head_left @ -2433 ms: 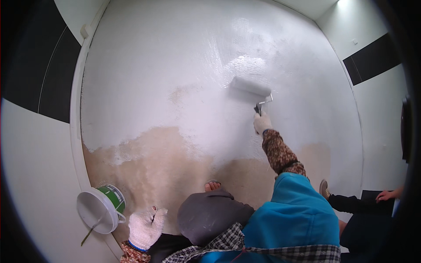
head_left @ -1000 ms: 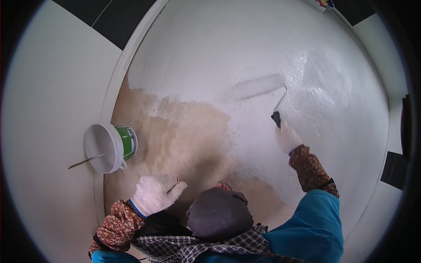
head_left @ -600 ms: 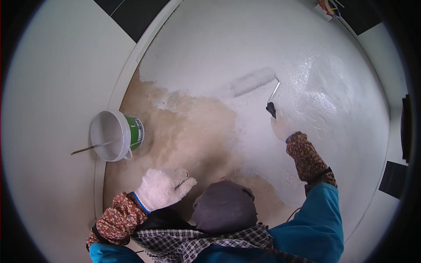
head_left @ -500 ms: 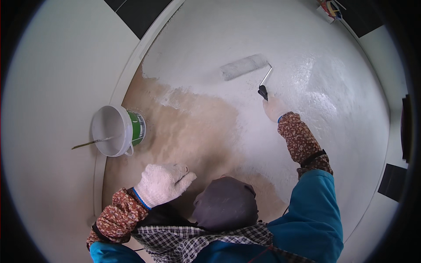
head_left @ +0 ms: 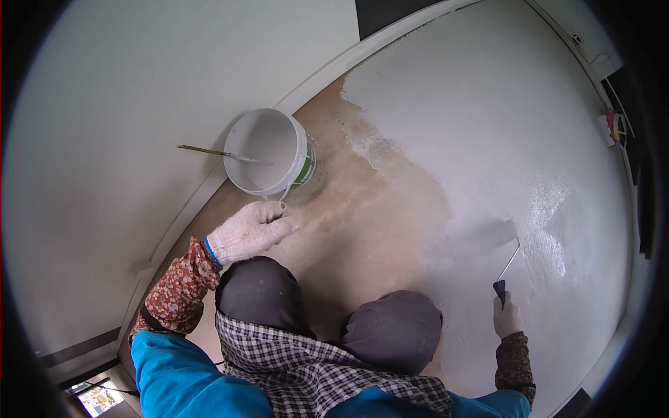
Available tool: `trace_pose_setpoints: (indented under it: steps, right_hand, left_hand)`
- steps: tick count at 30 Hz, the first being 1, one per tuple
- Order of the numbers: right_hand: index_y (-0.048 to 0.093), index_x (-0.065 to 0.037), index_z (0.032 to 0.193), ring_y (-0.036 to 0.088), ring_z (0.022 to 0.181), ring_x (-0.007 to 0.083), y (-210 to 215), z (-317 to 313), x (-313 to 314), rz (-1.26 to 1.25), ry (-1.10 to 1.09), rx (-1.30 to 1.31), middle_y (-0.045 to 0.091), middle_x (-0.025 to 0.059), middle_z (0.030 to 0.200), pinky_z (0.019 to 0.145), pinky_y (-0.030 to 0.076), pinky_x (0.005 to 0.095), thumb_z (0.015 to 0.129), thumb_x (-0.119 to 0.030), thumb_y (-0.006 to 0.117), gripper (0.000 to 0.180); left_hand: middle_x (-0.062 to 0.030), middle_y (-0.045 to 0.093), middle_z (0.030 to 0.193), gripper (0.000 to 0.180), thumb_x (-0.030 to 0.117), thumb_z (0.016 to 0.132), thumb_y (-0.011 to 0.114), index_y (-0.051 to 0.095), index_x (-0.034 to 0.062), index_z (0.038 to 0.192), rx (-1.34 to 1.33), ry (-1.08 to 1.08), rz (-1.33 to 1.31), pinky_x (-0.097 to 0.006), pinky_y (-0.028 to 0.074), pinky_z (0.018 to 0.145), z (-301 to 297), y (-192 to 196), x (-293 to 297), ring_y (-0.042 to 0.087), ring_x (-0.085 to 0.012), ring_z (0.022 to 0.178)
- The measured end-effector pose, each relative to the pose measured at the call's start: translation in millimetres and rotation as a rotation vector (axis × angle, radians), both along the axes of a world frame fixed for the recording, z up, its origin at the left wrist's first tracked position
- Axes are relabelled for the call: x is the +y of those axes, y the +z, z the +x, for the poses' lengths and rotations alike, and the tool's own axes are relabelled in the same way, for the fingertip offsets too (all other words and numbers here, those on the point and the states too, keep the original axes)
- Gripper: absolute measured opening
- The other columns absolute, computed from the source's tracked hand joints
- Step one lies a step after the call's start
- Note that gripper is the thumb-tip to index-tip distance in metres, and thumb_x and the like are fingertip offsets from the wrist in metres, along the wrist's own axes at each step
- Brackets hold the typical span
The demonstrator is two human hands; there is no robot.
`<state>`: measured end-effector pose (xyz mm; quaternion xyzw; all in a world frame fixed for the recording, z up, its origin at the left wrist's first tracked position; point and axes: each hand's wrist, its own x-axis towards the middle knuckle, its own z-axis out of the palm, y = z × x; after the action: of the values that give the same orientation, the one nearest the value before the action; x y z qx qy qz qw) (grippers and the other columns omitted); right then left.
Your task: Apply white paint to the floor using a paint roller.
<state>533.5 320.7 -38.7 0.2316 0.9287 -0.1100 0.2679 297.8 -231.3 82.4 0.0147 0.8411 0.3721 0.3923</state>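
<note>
My right hand [head_left: 507, 319], in a white glove, grips the black handle of a paint roller [head_left: 482, 235] whose white sleeve lies on the floor at the edge of the wet white coating [head_left: 516, 118]. My left hand [head_left: 252, 228], also gloved, hovers with loose fingers just below a white paint bucket [head_left: 267, 152] with a green label. A thin stick [head_left: 221, 153] rests across the bucket's rim. A bare tan patch of floor [head_left: 362, 223] runs from the bucket toward my knees [head_left: 394, 327].
A white wall [head_left: 139, 90] and its baseboard [head_left: 209, 188] run along the left. Small items and a cord [head_left: 613, 125] lie at the far right edge of the floor. A dark panel sits in the wall at top.
The view has swung so the bucket now sits near my left hand. The roller has come back from the far coated area to a spot close to my right knee.
</note>
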Motion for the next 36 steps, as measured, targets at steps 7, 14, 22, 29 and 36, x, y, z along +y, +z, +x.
trace_pose_setpoints:
  steps: [7,14,22,29,36]
  right_hand:
    - [0.052,-0.003,0.118,0.063,0.089,0.05,-35,-182,-56,-0.052,0.091,0.092,0.065,0.0318,0.092,0.075,0.049,0.0577,0.098,-0.037,0.045,0.04]
    - [0.053,-0.002,0.123,0.06,0.106,0.0478,-64,-364,-148,-0.088,0.072,0.253,0.063,0.0319,0.11,0.09,0.047,0.0543,0.097,-0.044,0.042,0.05]
    - [0.054,0.004,0.122,0.06,0.11,0.0461,-85,-482,-233,-0.124,-0.076,0.373,0.063,0.0319,0.112,0.094,0.048,0.0521,0.096,-0.033,0.046,0.046]
    - [0.049,0.011,0.119,0.063,0.107,0.046,-99,-445,-276,-0.172,-0.12,0.311,0.062,0.0351,0.111,0.092,0.051,0.0491,0.094,-0.023,0.048,0.042]
    - [0.056,0.007,0.101,0.071,0.079,0.0355,-75,-388,-336,-0.614,-0.357,0.273,0.068,0.0269,0.095,0.063,0.056,0.0445,0.089,-0.031,0.055,0.039]
  left_hand:
    - [-0.0104,0.061,0.093,0.04,0.039,0.095,0.056,0.055,0.0026,0.112,-0.223,0.599,0.057,-0.031,0.053,0.067,28,-60,-77,0.062,-0.0192,0.079]
    - [-0.0085,0.054,0.123,0.055,0.043,0.097,0.055,0.045,0.0043,0.135,-0.136,0.913,0.322,-0.043,0.051,0.083,21,-90,-99,0.055,-0.0234,0.106]
    - [-0.007,0.058,0.125,0.042,0.036,0.101,0.05,0.05,0.0066,0.131,-0.239,0.965,0.6,-0.039,0.05,0.085,-7,-104,-101,0.053,-0.0195,0.112]
    - [-0.0178,0.058,0.123,0.038,0.023,0.099,0.051,0.047,-0.0049,0.125,-0.286,1.033,0.829,-0.035,0.06,0.073,-14,-114,-105,0.063,-0.0258,0.105]
    - [-0.0209,0.061,0.11,0.038,0.018,0.096,0.053,0.047,-0.0086,0.123,-0.342,1.082,0.874,-0.031,0.062,0.063,-23,-118,-107,0.069,-0.0287,0.09]
